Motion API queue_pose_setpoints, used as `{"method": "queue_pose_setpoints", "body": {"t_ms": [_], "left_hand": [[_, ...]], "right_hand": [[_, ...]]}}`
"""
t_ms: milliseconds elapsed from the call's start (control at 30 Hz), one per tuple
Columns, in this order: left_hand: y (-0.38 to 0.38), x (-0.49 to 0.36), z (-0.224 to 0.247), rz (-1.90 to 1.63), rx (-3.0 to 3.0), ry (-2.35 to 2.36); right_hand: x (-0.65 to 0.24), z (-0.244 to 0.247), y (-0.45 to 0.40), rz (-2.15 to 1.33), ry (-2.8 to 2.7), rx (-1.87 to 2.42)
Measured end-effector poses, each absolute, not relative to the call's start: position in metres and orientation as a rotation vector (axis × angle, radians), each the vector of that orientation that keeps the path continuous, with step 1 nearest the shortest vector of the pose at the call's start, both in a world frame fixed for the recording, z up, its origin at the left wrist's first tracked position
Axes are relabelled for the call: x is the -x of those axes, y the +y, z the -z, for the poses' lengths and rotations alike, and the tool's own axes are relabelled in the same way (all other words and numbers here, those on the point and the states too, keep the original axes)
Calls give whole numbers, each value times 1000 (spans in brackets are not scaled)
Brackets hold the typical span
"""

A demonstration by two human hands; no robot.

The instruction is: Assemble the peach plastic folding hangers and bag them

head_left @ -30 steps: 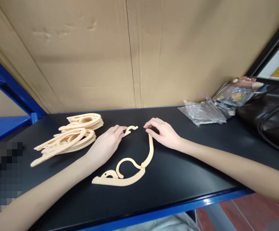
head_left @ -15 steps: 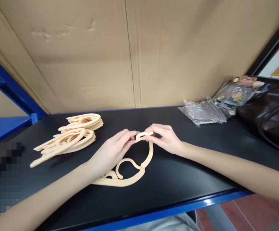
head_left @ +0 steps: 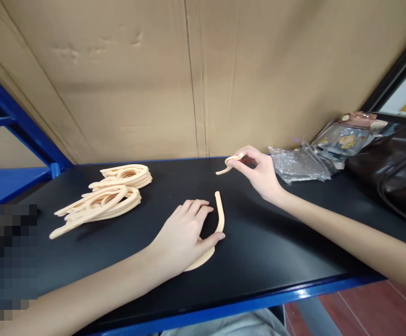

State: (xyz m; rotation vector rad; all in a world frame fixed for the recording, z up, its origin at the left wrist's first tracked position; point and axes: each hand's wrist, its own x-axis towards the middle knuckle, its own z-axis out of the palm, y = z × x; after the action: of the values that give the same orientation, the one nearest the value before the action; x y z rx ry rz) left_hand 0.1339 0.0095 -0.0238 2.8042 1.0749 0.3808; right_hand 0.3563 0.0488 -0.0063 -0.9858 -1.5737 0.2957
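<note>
Black tabletop (head_left: 259,252) | cardboard wall (head_left: 203,79) | left grip (head_left: 185,235) flat on hanger (head_left: 220,214) | right grip (head_left: 259,170) pinching hook piece (head_left: 228,164)

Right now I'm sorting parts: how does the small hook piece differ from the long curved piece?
The small hook piece is short and held above the black table, pinched by the right hand. The long curved piece is far longer and lies flat on the table under the left hand. Both are the same peach plastic.
</note>
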Motion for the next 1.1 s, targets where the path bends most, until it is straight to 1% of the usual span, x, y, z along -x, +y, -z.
{"method": "queue_pose_setpoints", "body": {"t_ms": [167, 400, 600, 800, 1100], "left_hand": [[9, -146, 15, -278, -2816, 772], [19, -156, 23, -374, -2913, 534], [27, -145, 25, -447, -3018, 635], [36, -137, 22, -377, -3069, 686], [28, -141, 20, -344, -3268, 1005]], "right_hand": [[-372, 13, 45, -491, -1621, 1047], [-384, 14, 49, -653, -1477, 951], [-389, 14, 47, -673, -1538, 985], [-390, 19, 47, -653, -1591, 1127], [-381, 30, 40, -658, -1837, 1245]]}}
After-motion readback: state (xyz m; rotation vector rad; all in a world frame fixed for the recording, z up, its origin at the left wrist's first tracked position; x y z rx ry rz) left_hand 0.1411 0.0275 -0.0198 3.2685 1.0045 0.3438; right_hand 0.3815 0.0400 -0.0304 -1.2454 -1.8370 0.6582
